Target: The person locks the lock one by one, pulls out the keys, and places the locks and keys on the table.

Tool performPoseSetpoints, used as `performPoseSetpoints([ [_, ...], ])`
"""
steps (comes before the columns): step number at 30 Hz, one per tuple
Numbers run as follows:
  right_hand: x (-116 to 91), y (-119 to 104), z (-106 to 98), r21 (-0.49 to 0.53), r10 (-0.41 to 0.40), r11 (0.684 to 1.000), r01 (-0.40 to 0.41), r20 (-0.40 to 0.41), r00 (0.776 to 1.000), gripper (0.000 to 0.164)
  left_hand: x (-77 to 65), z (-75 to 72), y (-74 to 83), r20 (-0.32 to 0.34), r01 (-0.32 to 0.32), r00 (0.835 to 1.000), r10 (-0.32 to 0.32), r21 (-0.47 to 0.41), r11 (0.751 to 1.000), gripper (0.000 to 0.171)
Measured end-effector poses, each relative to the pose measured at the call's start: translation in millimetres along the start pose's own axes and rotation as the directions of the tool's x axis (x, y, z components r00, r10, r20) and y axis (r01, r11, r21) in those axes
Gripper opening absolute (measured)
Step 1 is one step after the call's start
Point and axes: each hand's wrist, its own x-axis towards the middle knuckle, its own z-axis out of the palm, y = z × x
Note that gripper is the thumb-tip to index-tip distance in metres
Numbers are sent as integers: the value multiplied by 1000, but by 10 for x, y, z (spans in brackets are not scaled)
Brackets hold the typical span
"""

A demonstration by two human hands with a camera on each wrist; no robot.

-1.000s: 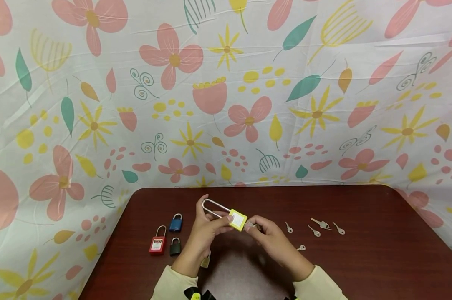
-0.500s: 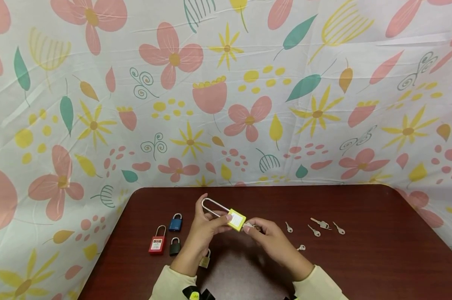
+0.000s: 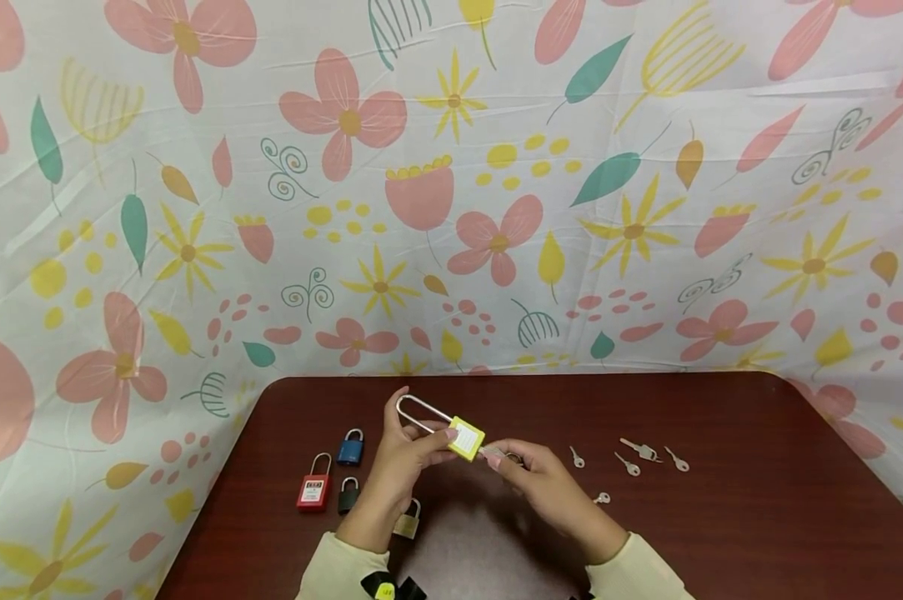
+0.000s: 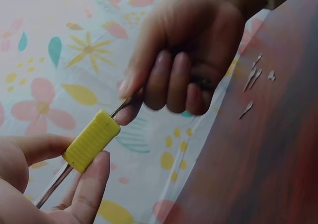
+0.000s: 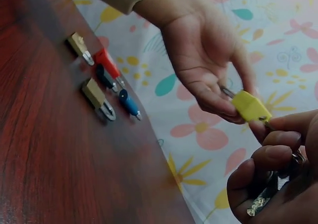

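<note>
A yellow padlock [image 3: 467,438] with a long metal shackle [image 3: 423,408] is held above the table by my left hand [image 3: 402,462], thumb on one face and fingers on the other. Its shackle points up and left. My right hand [image 3: 544,483] pinches a key [image 4: 122,106] between thumb and forefinger, and the key's blade meets the padlock's bottom end. How deep the blade sits cannot be told. More keys on a ring [image 5: 271,191] lie under the curled fingers of that hand, partly hidden.
On the left of the dark table [image 3: 766,533] lie red [image 3: 313,492], blue [image 3: 350,451] and black [image 3: 348,498] padlocks. The right wrist view shows two brass padlocks [image 5: 93,92]. Several loose keys [image 3: 631,467] lie to the right. A flowered cloth [image 3: 451,275] hangs behind.
Left hand and padlock have shifted slightly left. More of the key's blade shows between the padlock and my right fingertips, and more of a brass padlock is uncovered by my left wrist.
</note>
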Motion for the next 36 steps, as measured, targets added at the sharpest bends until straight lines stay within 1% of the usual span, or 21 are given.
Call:
performPoseSetpoints([
  [4,-10,22,-9,44,-6,999,5,27,1000,24,13,-39,17,-29,-16,999,15,-18,1000,91],
  [9,-14,16,-13,62,-7,998,5,34,999,24,16,-44,27,-19,-19,1000,19,-16,1000,92],
  [15,-3,18,-14,55,4,998,-6,38,999,22,22,-48,35,-29,-27,999,26,-17,999,95],
  [18,2,8,-13,46,27,999,-28,31,999,21,31,-62,39,-38,-32,999,30,-31,999,95],
  [23,12,-5,-30,46,77,996,-77,-5,997,18,34,-86,68,-46,-43,998,41,-42,998,99],
  [27,13,-30,-58,63,113,992,-111,-28,993,22,40,-117,102,-44,-46,998,45,-39,998,100],
  [31,10,-28,-96,54,93,994,-91,-30,995,30,39,-153,140,-52,-43,998,41,-34,998,99],
  [36,25,-31,-165,58,89,995,-85,-68,994,29,48,-192,190,-68,-46,997,44,-26,999,99],
])
